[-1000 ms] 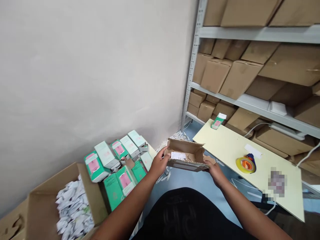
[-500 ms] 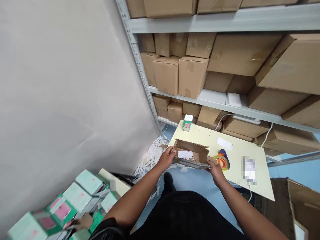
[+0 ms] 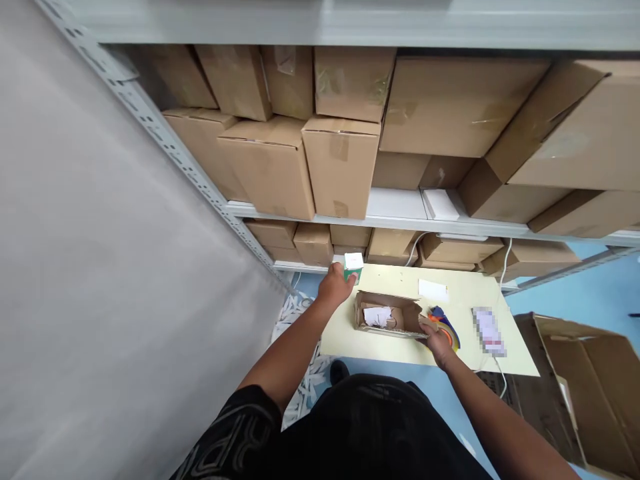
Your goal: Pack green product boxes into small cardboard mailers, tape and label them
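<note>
My left hand [image 3: 336, 285] is closed around a small green and white box [image 3: 353, 265] at the table's far left corner. At the front of the table is an open cardboard box [image 3: 367, 328], with a crumpled white paper [image 3: 377, 316] inside. My right hand [image 3: 437, 341] grips the right end of that cardboard box, by a flap. Just beyond this hand sits a tape dispenser [image 3: 453, 331] in blue, orange and yellow, partly hidden by the hand and flap.
The pale yellow table [image 3: 470, 283] also bears a white sheet [image 3: 433, 290] and a blurred-out device [image 3: 489, 331] with a cable. Behind stands a metal rack [image 3: 395, 213] full of cartons. A large open carton [image 3: 590, 373] is at the right; paper strips [image 3: 300, 363] litter the floor.
My left hand has let go of the cardboard box and moved to the far left, where it has taken hold of the green and white box. The view has shifted towards the rack.
</note>
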Available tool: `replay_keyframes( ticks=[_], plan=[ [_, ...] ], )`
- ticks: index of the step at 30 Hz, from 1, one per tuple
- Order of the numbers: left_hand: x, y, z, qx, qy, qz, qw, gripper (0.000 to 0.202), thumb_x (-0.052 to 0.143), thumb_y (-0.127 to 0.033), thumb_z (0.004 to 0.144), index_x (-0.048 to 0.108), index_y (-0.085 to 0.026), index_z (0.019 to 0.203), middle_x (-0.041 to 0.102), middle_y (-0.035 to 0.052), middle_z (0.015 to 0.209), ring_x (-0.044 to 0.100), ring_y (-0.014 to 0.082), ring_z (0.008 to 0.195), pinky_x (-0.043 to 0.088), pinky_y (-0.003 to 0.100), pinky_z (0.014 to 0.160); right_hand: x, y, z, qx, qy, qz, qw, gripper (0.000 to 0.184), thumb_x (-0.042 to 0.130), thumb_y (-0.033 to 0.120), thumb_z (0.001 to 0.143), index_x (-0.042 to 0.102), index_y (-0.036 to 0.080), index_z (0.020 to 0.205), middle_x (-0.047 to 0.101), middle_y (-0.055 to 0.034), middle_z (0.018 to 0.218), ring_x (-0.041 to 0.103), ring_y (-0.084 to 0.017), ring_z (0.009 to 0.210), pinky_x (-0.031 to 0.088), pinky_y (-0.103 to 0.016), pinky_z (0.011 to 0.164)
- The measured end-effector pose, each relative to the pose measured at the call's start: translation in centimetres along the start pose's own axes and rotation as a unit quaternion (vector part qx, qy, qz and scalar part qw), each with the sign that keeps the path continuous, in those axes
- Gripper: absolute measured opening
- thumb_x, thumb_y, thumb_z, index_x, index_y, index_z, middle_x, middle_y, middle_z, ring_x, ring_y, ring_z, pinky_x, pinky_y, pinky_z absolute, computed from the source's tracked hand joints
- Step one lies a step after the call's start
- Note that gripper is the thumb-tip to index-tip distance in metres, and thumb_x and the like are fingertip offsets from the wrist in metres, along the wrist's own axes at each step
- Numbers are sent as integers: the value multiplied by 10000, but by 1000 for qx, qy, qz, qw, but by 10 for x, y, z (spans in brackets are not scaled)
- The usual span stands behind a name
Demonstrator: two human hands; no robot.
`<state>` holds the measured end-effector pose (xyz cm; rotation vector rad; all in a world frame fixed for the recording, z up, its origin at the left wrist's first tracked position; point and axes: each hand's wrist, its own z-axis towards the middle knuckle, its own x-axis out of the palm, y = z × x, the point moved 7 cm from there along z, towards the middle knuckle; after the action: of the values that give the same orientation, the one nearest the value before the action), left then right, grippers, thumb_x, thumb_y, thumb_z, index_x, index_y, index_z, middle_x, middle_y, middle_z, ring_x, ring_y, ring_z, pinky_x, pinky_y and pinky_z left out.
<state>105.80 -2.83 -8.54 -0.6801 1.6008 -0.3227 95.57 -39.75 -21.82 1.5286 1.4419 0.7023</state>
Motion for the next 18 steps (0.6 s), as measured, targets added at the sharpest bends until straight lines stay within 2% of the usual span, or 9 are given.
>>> replay_keyframes(
  ticks=[3, 5, 8, 10, 12, 14, 16, 18],
  plan=[
    [20, -27, 46, -11, 26, 69, 997, 659, 582, -646, 911, 475, -159, 1342, 433, 254, 1540, 619, 346, 1231, 480, 387, 958, 8, 1, -2, 58, 10, 35, 998, 497, 742, 553, 667, 736, 208, 1025, 780, -88, 979, 729, -311, 969, 617, -423, 774],
    [36, -37, 68, -35, 48, 108, 992, 755, 619, -676, 872, 453, -129, 1366, 354, 300, 1576, 620, 377, 1221, 491, 410, 949, 8, 7, -3, 52, 26, 51, 997, 528, 713, 553, 694, 725, 214, 1099, 767, -99, 1112, 712, -296, 1058, 604, -393, 824],
    [51, -42, 86, -73, 65, 137, 986, 706, 642, -590, 884, 443, -104, 1357, 441, 311, 1491, 630, 382, 1193, 505, 422, 925, -1, 15, -5, 25, 49, 63, 996, 609, 673, 560, 743, 681, 242, 1261, 711, -91, 1306, 668, -278, 1196, 569, -375, 921],
    [52, -43, 92, -81, 59, 140, 985, 629, 654, -496, 889, 453, -101, 1335, 517, 289, 1408, 638, 369, 1182, 502, 416, 930, -13, 17, -6, 15, 51, 42, 998, 651, 657, 589, 768, 657, 248, 1322, 664, -88, 1396, 623, -284, 1278, 544, -389, 974],
    [44, -41, 95, -84, 44, 132, 987, 583, 675, -431, 871, 468, -107, 1309, 558, 270, 1353, 647, 353, 1175, 493, 403, 948, -29, 20, -7, 5, 41, -1, 999, 642, 657, 611, 777, 678, 240, 1301, 646, -91, 1424, 581, -300, 1332, 521, -416, 1017],
    [27, -37, 95, -94, 21, 111, 989, 541, 686, -405, 851, 485, -126, 1269, 594, 244, 1304, 659, 336, 1154, 491, 389, 949, -46, 28, -8, -15, 21, -47, 999, 576, 674, 599, 777, 723, 234, 1219, 670, -91, 1391, 566, -313, 1342, 487, -441, 1063],
    [2, -32, 90, -104, -11, 75, 992, 489, 691, -400, 832, 496, -159, 1210, 629, 201, 1246, 667, 319, 1116, 501, 375, 915, -60, 41, -8, -31, -6, -86, 996, 491, 683, 574, 777, 753, 240, 1131, 720, -81, 1297, 598, -319, 1291, 473, -448, 1075],
    [-26, -32, 80, -84, -46, 27, 995, 419, 690, -401, 820, 494, -197, 1130, 666, 133, 1128, 670, 279, 1040, 511, 352, 868, -65, 57, -7, -34, -19, -103, 994, 434, 669, 560, 790, 760, 246, 1076, 752, -67, 1199, 645, -315, 1199, 486, -440, 1045]
  ],
)
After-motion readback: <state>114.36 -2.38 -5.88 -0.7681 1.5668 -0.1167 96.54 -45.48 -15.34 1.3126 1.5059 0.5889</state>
